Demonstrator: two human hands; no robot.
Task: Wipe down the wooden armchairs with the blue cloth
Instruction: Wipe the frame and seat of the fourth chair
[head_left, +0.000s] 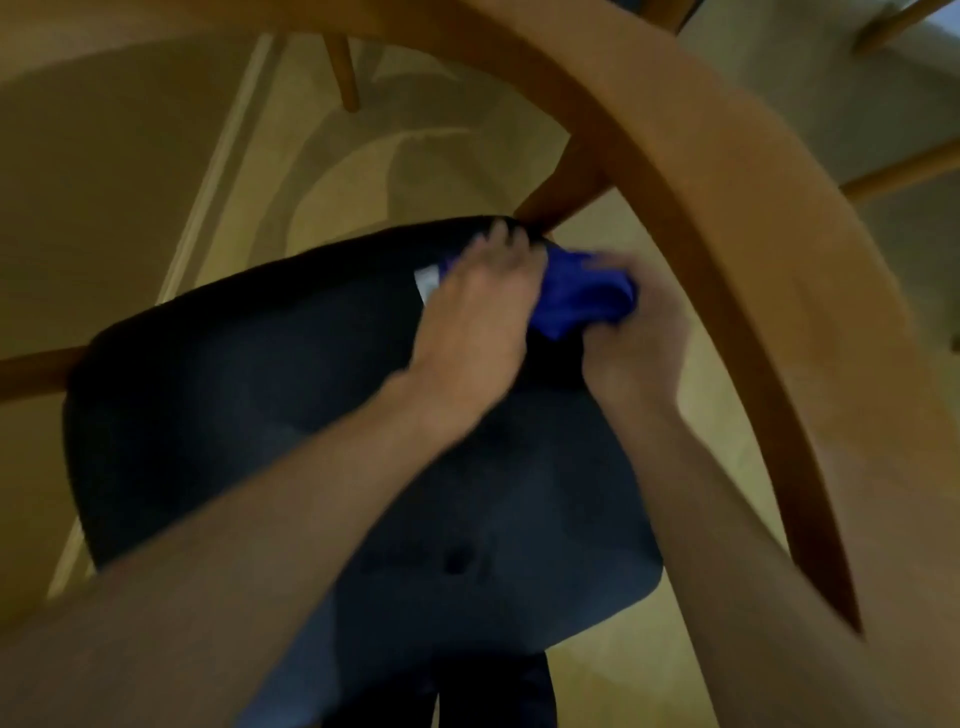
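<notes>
At about one o'clock from the frame's centre, the blue cloth (582, 293) is seen bunched between the two hands, at the far right corner of the dark seat cushion (270, 415) of a wooden armchair. The cloth is gripped by the right hand (636, 332), whose fingers are curled round its right side. The left hand (475, 317) is laid over the cloth's left edge with fingers extended toward twelve o'clock, the fingertips reaching the cushion's far rim; whether they press the cloth or only the seat cannot be told through the motion blur. A small white tag (427, 280) is visible just beside the left hand, at nine o'clock of it. Just beyond the cloth, at twelve o'clock, a wooden strut (561, 192) rises from the seat to the curved wooden armrest (727, 218), which sweeps from eleven o'clock down to four o'clock. A pale floor (130, 182) is seen beneath.
</notes>
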